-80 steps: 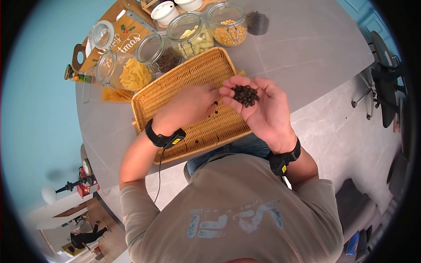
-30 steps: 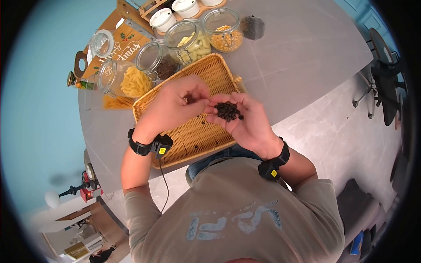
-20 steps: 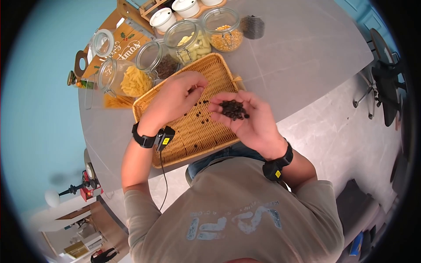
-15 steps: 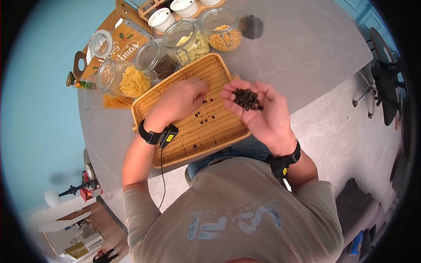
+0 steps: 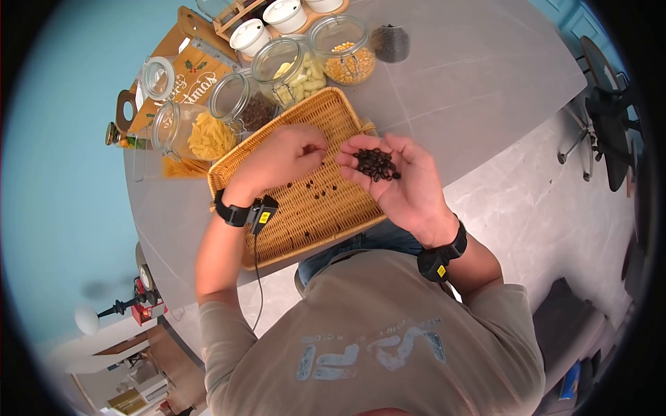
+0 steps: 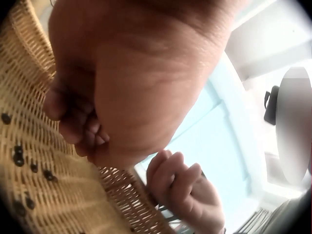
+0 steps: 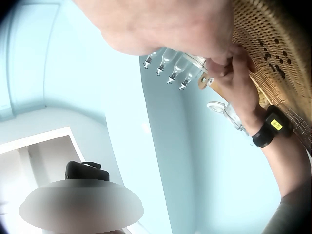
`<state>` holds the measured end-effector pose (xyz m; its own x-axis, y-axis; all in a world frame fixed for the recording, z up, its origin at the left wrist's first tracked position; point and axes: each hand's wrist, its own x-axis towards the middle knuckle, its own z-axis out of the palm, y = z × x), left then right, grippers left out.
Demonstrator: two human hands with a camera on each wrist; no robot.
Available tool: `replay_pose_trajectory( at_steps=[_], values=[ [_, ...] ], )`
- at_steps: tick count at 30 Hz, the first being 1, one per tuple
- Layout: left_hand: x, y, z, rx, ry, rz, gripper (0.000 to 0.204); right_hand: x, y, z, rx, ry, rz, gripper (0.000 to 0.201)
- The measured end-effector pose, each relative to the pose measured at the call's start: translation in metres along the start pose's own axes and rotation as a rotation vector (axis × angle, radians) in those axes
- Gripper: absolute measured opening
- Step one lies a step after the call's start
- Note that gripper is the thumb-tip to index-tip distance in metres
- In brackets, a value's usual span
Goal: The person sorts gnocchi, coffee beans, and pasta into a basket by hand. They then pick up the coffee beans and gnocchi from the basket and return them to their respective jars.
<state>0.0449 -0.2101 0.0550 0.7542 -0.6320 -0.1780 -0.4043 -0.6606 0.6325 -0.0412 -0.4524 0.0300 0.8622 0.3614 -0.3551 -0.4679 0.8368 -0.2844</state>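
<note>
My right hand (image 5: 416, 187) is turned palm up over the right side of a wicker basket (image 5: 329, 215), its fingers cupped round a small heap of dark coffee beans (image 5: 377, 165). My left hand (image 5: 281, 154) hovers over the basket's left part, back up and fingers curled. In the left wrist view the fingers (image 6: 70, 129) of this hand bend toward the thumb, and no bean shows between them. Several loose coffee beans (image 5: 317, 190) lie scattered on the basket floor below the hands. The right wrist view shows the left hand (image 7: 239, 85) beside the bean-strewn basket.
Behind the basket stand glass jars of pasta (image 5: 210, 137), dark beans (image 5: 257, 113), pale pieces (image 5: 305, 82) and corn kernels (image 5: 349, 66). White lidded pots (image 5: 250, 38) and a dark-filled container (image 5: 390, 43) are farther back. A cable (image 5: 259, 284) hangs from the left wrist camera.
About a second ago the hands met at the fingertips over the basket; they have since drawn apart. The right hand swung right, then came partly back left, still holding the coffee beans.
</note>
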Motion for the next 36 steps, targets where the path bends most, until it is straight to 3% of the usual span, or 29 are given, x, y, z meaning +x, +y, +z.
replay_pose_trajectory(
  at_steps=[2, 5, 8, 11, 14, 17, 26, 32, 36],
  values=[
    [-0.008, 0.008, -0.012, -0.147, 0.053, -0.046, 0.015, -0.001, 0.003, 0.001, -0.007, 0.002, 0.007, 0.047],
    [-0.017, 0.027, -0.021, -0.127, 0.108, -0.025, 0.014, 0.001, 0.01, 0.003, -0.024, -0.007, 0.042, 0.045],
    [-0.021, 0.046, -0.022, -0.118, 0.027, 0.072, 0.014, 0.004, 0.018, 0.008, -0.024, -0.01, 0.067, 0.043],
    [-0.02, 0.058, -0.013, 0.097, 0.089, 0.212, 0.014, 0.006, 0.023, 0.006, 0.008, -0.033, 0.077, 0.042],
    [-0.019, 0.04, -0.012, 0.057, 0.187, 0.175, 0.014, 0.006, 0.023, 0.002, -0.001, -0.042, 0.095, 0.043],
    [-0.019, 0.028, -0.014, 0.122, 0.169, 0.087, 0.012, -0.001, 0.015, 0.009, -0.035, -0.008, 0.069, 0.046],
    [-0.01, -0.012, 0.02, 0.329, 0.004, 0.094, 0.012, 0.004, 0.007, 0.008, 0.0, -0.006, 0.035, 0.05],
    [-0.007, -0.018, 0.019, 0.301, -0.023, 0.097, 0.015, 0.006, 0.013, 0.007, -0.001, 0.0, 0.044, 0.049],
    [-0.019, -0.009, 0.0, 0.007, 0.077, -0.008, 0.014, 0.004, 0.015, 0.006, -0.009, 0.023, 0.03, 0.046]
  ],
)
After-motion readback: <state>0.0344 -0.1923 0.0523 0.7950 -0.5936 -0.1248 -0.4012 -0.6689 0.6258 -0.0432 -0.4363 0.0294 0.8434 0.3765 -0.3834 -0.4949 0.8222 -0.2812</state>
